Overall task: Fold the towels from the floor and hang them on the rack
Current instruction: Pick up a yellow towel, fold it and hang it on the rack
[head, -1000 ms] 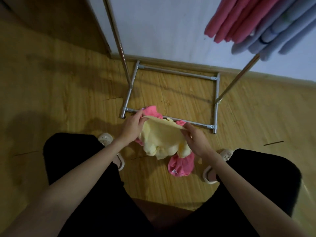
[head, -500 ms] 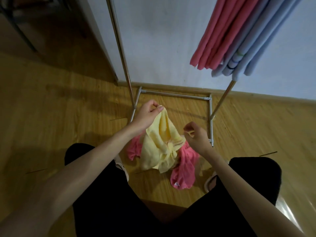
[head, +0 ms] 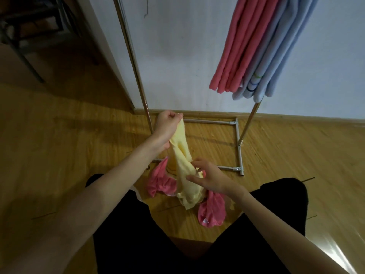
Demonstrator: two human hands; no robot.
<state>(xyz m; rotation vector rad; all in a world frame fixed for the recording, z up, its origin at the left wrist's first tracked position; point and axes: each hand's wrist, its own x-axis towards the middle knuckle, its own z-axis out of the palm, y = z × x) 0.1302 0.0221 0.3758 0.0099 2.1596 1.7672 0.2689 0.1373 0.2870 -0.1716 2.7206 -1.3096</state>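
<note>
My left hand pinches the top corner of a pale yellow towel and holds it up so that it hangs in a long crumpled strip. My right hand is lower down on the towel's right edge, its fingers spread and touching the cloth. A pink towel lies crumpled on the wooden floor under the yellow one, showing on both sides of it. The metal rack stands just beyond, with its square base on the floor.
Folded pink towels and light blue towels hang from the rack's top at the upper right. A white wall is behind the rack. Dark furniture legs stand at the far left. My black-clad knees fill the bottom.
My left hand has lifted the yellow towel's corner higher, stretching the towel into a long strip. My right hand let go of the top edge and moved down to the towel's lower side.
</note>
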